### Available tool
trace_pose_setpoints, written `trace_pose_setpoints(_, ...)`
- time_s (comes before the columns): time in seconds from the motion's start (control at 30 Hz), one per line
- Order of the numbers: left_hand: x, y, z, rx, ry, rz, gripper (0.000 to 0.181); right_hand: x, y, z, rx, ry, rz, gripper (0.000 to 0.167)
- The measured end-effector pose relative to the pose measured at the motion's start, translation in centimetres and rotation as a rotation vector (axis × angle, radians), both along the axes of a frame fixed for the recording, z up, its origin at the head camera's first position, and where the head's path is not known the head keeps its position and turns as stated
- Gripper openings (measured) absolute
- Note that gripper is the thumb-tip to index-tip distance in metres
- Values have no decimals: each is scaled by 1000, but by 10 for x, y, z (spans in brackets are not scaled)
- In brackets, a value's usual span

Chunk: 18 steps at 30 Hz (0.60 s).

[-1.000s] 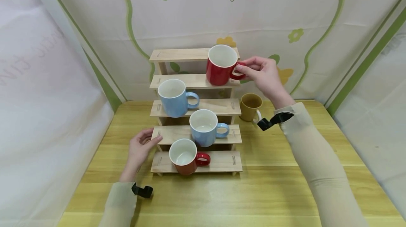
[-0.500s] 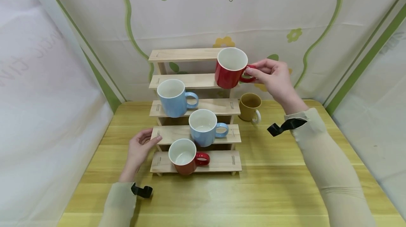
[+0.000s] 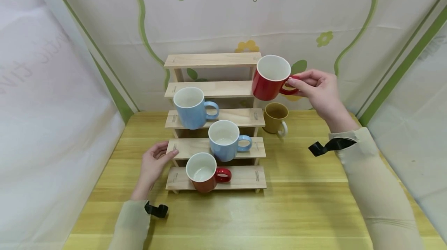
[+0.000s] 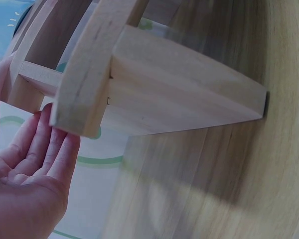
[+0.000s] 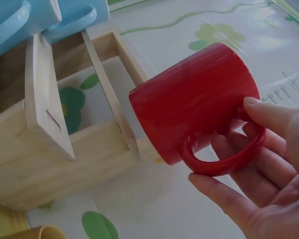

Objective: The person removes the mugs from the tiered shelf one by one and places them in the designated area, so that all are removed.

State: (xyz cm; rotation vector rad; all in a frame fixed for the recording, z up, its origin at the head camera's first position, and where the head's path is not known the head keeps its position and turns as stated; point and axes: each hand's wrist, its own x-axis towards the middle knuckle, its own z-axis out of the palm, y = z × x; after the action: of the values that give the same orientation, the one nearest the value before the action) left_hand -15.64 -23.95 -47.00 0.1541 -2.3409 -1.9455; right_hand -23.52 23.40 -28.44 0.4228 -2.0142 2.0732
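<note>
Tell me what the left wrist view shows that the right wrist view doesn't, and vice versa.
Only the left wrist view shows the left hand, at the edge of the tiered wooden rack. Only the right wrist view shows the right hand holding a red mug by its handle, two light-blue mug handles and part of a brown mug. Both share the rack, wood-grain tabletop and green-printed backdrop.

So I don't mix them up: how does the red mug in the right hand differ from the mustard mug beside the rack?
The red mug is held aloft by its handle in the right hand; the mustard mug stands on the table. The red mug's handle matches its body; the mustard mug's is white. The red mug is white inside; the mustard mug is mustard inside. Both open upward.
</note>
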Motion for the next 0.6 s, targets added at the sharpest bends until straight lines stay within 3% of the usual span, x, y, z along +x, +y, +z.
trace_pose_setpoints(0.27,-1,-1,-2,0,7,-2,56,10,25,-6,0,-64,-78,29)
trace_pose_setpoints(0.6,0,-1,-1,8,9,2,55,19,57,-20,-46,-71,-158,26)
